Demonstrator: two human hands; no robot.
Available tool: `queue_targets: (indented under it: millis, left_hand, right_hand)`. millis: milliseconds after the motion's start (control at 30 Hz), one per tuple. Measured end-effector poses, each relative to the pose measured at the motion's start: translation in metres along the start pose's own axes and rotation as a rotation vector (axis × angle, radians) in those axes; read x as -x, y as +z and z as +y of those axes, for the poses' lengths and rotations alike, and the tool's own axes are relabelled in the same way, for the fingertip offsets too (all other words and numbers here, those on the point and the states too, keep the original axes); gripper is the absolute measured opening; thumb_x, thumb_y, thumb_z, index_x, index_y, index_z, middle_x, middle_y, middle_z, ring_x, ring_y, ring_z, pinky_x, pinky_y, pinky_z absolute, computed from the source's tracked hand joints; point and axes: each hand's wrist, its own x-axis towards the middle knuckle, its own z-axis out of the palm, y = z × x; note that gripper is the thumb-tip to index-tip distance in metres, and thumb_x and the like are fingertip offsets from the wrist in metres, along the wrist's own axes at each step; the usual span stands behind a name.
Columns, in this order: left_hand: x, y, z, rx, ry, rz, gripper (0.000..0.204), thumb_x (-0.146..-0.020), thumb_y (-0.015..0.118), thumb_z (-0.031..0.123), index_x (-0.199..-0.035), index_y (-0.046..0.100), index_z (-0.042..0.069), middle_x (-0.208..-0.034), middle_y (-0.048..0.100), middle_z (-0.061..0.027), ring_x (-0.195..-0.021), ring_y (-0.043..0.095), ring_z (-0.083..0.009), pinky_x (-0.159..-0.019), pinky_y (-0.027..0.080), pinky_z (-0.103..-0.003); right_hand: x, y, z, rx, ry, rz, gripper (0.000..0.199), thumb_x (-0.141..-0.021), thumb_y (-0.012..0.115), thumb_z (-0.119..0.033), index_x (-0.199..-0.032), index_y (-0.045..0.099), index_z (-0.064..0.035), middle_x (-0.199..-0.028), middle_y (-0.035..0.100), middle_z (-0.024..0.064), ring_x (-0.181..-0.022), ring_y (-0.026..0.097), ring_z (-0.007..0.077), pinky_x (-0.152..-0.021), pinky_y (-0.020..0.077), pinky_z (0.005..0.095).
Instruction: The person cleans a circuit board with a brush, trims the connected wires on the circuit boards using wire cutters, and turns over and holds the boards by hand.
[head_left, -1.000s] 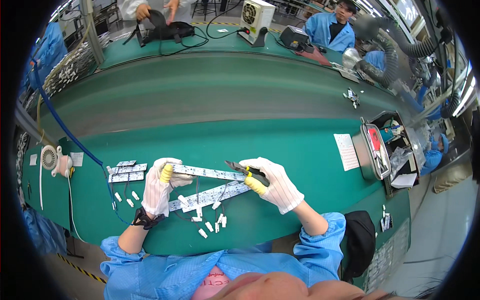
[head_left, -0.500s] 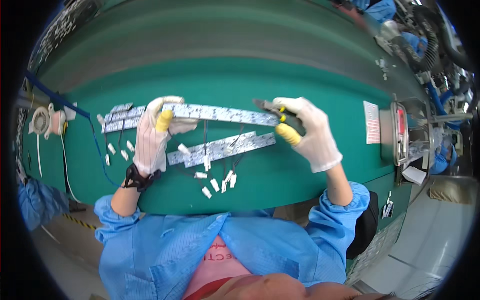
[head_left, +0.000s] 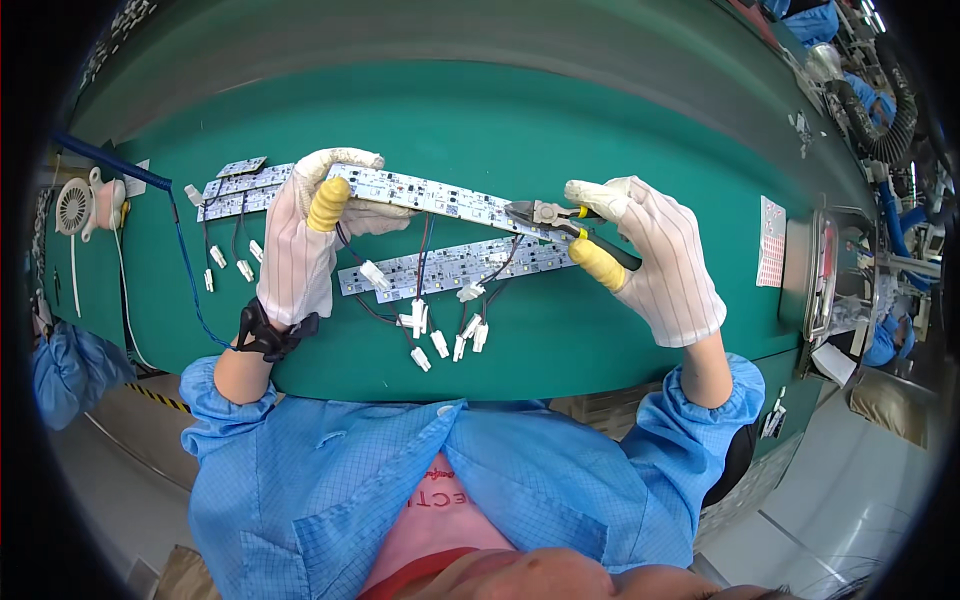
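While the left hand (head_left: 306,235) grips one end of the circuit strip (head_left: 440,197), presumably to steady it, the right hand (head_left: 668,262) holds pliers (head_left: 547,213) at the end nearest it, their bite unclear.

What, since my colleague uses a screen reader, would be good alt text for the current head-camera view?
A gloved left hand holds a long white circuit-board strip above a green table, while the gloved right hand holds pliers at its right end. More strips and white connectors lie on the table.
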Motion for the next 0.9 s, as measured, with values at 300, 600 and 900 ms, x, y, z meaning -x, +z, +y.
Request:
queue_targets:
  millis: [300,600,900]
  left_hand:
    - [-0.003,-0.003,0.002,-0.046,0.008,-0.023,0.047,-0.098,0.048,0.036,-0.12,0.048,-0.005,-0.102,0.064,-0.02,-0.092,0.068,-0.0291,-0.079,0.06,-0.041]
    - [0.001,0.003,0.003,-0.053,0.018,0.006,0.048,-0.096,0.049,0.04,-0.117,0.048,-0.003,-0.098,0.065,-0.0178,-0.088,0.069,-0.0269,-0.078,0.059,-0.038]
    - [-0.004,-0.007,-0.004,-0.206,0.038,-0.048,0.039,-0.1,0.045,0.032,-0.115,0.048,-0.004,-0.1,0.063,-0.0171,-0.09,0.069,-0.0283,-0.082,0.059,-0.04]
  right_hand:
    - [-0.006,0.002,0.003,0.039,-0.041,0.004,0.045,-0.075,0.074,-0.029,-0.113,0.06,-0.0096,-0.089,0.06,0.0052,-0.08,0.06,0.0234,-0.068,0.0462,0.0345]
    - [0.0,0.006,0.006,-0.047,-0.001,-0.072,0.042,-0.077,0.073,-0.028,-0.112,0.059,-0.0094,-0.088,0.059,0.0071,-0.079,0.06,0.0251,-0.067,0.047,0.0358]
    - [-0.001,0.009,0.009,-0.084,-0.019,-0.051,0.04,-0.079,0.073,-0.026,-0.112,0.058,-0.009,-0.085,0.058,0.0075,-0.076,0.059,0.0258,-0.064,0.0466,0.0358]
